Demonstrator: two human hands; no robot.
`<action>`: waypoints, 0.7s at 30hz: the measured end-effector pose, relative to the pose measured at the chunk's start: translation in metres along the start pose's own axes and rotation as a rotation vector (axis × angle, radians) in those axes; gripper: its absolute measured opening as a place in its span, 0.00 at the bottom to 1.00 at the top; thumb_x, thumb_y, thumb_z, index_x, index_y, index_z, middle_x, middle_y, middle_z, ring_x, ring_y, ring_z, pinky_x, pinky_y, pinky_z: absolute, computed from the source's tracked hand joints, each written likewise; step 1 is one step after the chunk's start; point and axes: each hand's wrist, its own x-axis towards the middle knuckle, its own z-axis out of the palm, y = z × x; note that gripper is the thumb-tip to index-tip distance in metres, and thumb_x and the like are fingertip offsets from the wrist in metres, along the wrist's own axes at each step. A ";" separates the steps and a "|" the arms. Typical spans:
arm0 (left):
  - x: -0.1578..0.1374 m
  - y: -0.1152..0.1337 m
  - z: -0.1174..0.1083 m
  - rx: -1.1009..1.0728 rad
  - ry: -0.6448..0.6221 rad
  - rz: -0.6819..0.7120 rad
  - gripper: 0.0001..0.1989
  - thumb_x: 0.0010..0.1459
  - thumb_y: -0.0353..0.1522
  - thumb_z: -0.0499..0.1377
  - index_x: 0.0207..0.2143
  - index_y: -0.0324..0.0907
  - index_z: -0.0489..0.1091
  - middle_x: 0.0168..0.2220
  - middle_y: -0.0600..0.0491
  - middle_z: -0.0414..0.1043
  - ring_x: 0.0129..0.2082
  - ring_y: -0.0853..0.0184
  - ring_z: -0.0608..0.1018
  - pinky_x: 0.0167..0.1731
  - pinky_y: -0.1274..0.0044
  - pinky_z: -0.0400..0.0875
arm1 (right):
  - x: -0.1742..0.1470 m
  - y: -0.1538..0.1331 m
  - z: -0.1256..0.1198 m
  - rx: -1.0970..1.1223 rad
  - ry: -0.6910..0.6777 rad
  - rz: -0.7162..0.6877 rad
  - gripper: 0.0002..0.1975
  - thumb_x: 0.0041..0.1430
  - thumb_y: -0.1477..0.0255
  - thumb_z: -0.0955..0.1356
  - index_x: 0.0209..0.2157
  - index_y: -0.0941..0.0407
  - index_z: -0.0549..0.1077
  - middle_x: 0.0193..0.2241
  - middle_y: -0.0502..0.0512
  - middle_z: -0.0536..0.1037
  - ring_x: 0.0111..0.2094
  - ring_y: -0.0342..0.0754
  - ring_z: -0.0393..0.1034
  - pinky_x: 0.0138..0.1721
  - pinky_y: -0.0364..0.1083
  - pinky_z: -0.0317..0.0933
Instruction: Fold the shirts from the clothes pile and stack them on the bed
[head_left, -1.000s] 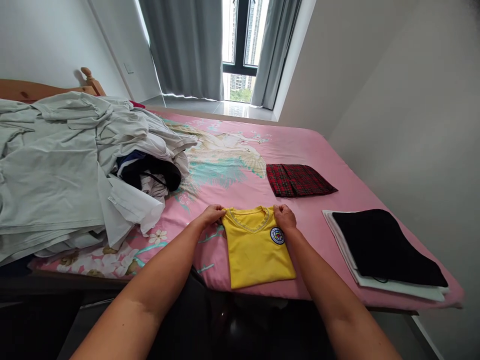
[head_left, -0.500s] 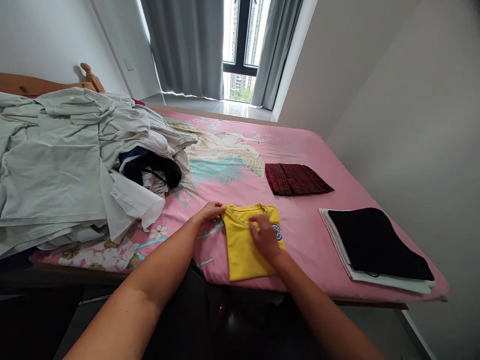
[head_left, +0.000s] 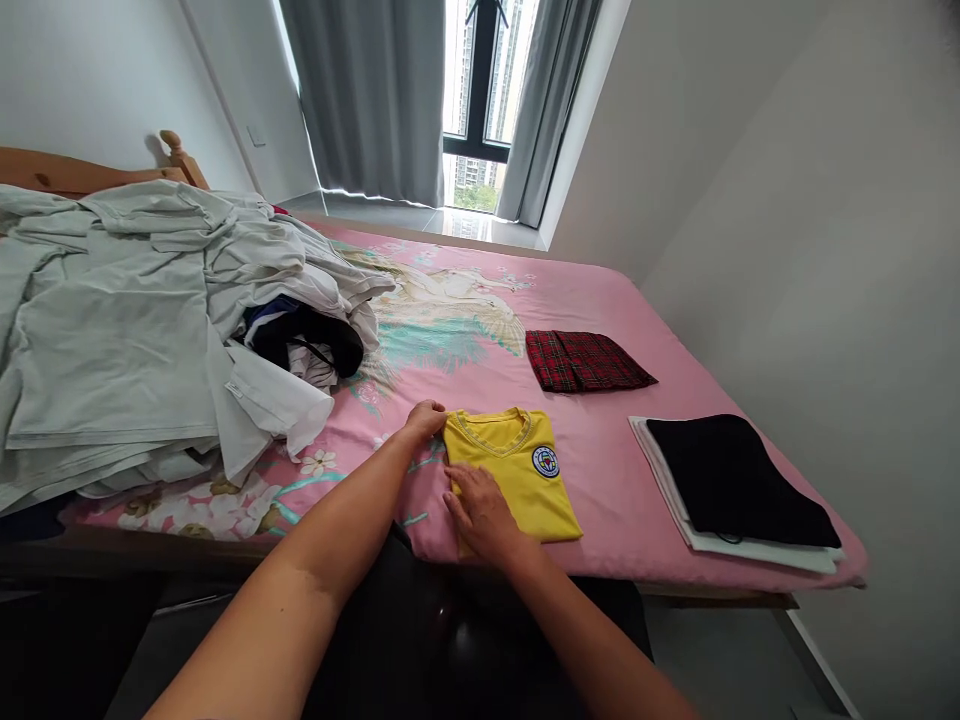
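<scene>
A folded yellow T-shirt [head_left: 517,490] with a round badge [head_left: 545,461] on its chest lies near the bed's front edge, collar pointing away from me. At its upper left corner, my left hand [head_left: 426,418] is closed on the cloth by the shoulder; the fingertips are partly hidden. My right hand [head_left: 481,508] rests palm down over the shirt's lower left side, fingers stretched out and slightly apart.
A big heap of white shirts [head_left: 112,340] covers the bed's left side, with dark clothing [head_left: 330,335] among it. Beyond the T-shirt lies a folded red plaid garment [head_left: 589,362]. A black folded garment [head_left: 735,480] sits on white ones at the right.
My right hand has moved left and down from the shirt's chest to its left side, uncovering the badge, and its fingers have straightened. My left hand stays at the shoulder corner.
</scene>
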 end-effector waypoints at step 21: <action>-0.182 -0.008 0.103 0.604 0.004 0.676 0.34 0.54 0.46 0.54 0.61 0.45 0.55 0.66 0.42 0.44 0.65 0.52 0.48 0.60 0.53 0.36 | -0.014 0.122 -0.061 -0.375 0.195 0.535 0.25 0.65 0.64 0.52 0.62 0.55 0.53 0.63 0.57 0.51 0.65 0.50 0.38 0.61 0.59 0.35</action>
